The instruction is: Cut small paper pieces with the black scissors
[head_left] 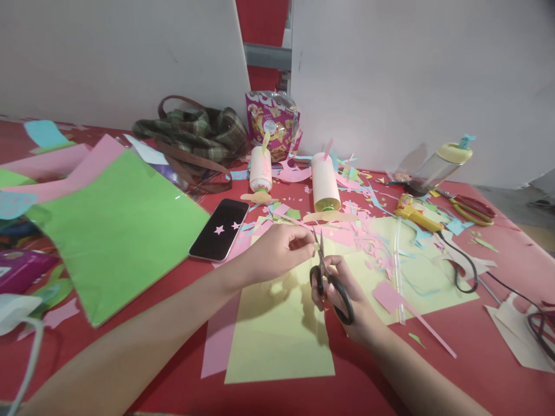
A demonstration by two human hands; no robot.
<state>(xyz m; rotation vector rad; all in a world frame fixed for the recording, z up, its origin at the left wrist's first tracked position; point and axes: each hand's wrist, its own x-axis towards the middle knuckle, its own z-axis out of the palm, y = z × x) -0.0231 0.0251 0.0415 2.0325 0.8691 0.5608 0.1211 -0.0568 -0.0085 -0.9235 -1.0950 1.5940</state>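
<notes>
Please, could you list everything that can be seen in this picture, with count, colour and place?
table: one, red, under everything
green sheet: one, green, left
yellow sheet: one, pale yellow, centre
pink sheet: one, pink, partly under yellow sheet
phone: one, black, beside green sheet
tubes: two, cream, behind centre
snack bag: one, purple, back
cloth bag: one, checked green, back left
paper scraps: many, mixed, centre right
glue gun: one, yellow, right
spare scissors: one, red-yellow, far right
bottle: one, clear, yellow lid, right
black scissors: one, in right hand
left hand: pinched shut beside blades
right hand: grips black scissors
</notes>
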